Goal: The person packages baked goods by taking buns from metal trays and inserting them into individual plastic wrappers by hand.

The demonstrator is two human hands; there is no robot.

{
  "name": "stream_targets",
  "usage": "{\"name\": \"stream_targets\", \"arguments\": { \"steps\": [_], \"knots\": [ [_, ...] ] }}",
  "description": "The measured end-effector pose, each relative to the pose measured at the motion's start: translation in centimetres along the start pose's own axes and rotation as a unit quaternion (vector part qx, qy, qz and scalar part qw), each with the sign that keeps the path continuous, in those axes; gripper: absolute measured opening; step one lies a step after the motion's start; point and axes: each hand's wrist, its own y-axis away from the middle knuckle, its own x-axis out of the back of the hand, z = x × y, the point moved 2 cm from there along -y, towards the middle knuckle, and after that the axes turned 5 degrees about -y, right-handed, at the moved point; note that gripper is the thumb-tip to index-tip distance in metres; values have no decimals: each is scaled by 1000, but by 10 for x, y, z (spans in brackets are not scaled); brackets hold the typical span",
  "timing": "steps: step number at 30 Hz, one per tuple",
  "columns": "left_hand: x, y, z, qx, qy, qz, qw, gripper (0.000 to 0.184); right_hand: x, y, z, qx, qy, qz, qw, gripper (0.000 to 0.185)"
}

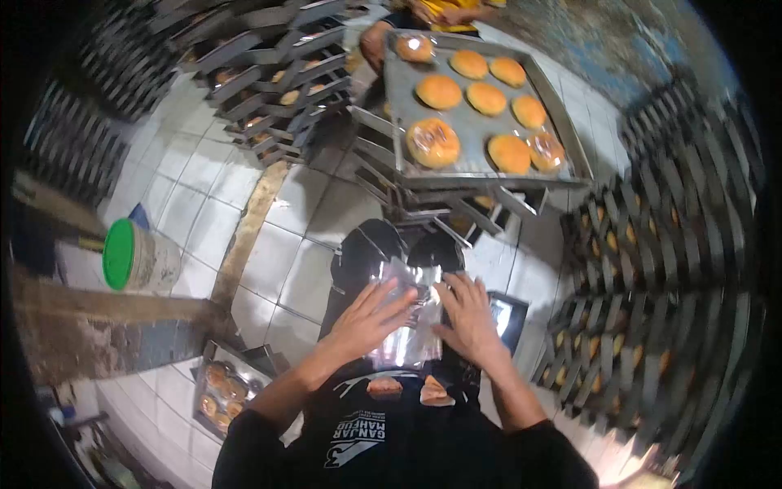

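A stack of clear plastic bags (407, 346) lies across my lap, shiny and slightly crumpled. My left hand (368, 316) rests flat on its left side, fingers stretched toward the middle. At the stack's right edge is my right hand (468, 316), with its fingers apart and the thumb touching the plastic. In front of my knees, a metal tray (468, 171) holds several round golden buns (486, 99). Some of them, such as the near-left bun (432, 143), have a glossy clear wrapping.
Stacked trays of buns stand at the right (627, 244) and far left (277, 73). At left are a bucket with a green lid (119, 254) and a wooden beam (248, 232). A small bun tray (205, 383) sits lower left. Another person's arm (375, 42) shows behind the large tray.
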Motion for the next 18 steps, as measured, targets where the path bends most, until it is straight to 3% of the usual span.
{"name": "stream_targets", "arguments": {
  "steps": [1, 2, 3, 4, 5, 6, 7, 8, 10, 11, 12, 13, 14, 15, 16, 17, 18],
  "knots": [
    [5, 1, 0, 5, 29, 16, 999, 37, 12, 0, -3, -10, 2, 0, 1000, 66],
    [15, -3, 2, 16, 60, 35, 997, 38, 31, -1, -4, 25, -27, -2, 999, 46],
    [23, -9, 7, 34, 89, 58, 994, 38, 32, 1, 5, 26, -141, -6, 990, 25],
    [27, -20, 15, 207, 212, 124, 947, 34, 51, 0, -5, 1, -196, -7, 981, 21],
    [23, -18, 11, 256, 313, 24, 914, 32, 70, -6, -16, -20, -248, -8, 968, 16],
    [20, -15, -3, 296, 404, -71, 863, 31, 75, -11, -7, 7, -295, -67, 953, 21],
    [17, -14, -10, 326, 485, -161, 795, 30, 82, -21, 5, 45, -231, -64, 970, 25],
    [20, -18, -9, 362, 509, -145, 767, 27, 88, -36, 14, 85, -167, -63, 980, 30],
    [7, -14, -17, 435, 577, -66, 688, 25, 122, -94, 50, 43, -27, 64, 997, 41],
    [3, -12, -21, 467, 604, -30, 645, 24, 146, -122, 60, 3, -92, 128, 987, 35],
    [10, -20, -23, 488, 621, 36, 613, 23, 157, -156, 86, 82, -13, 179, 980, 32],
    [9, -21, -28, 494, 634, 42, 594, 23, 167, -187, 109, -3, 10, 109, 994, 38],
    [6, -18, -32, 502, 647, 53, 572, 22, 156, -213, 157, -50, 69, 113, 990, 46],
    [2, -11, -36, 513, 659, 71, 546, 22, 162, -224, 166, -81, 97, 52, 991, 49],
    [-2, -4, -40, 514, 611, 58, 599, 22, 163, -233, 170, -111, 126, -13, 986, 52],
    [-3, 3, -41, 514, 624, 79, 583, 22, 161, -241, 173, -138, 155, -79, 975, 56],
    [4, 4, -42, 513, 637, 100, 566, 23, 168, -241, 164, -135, 136, -38, 981, 59]
  ]
}}
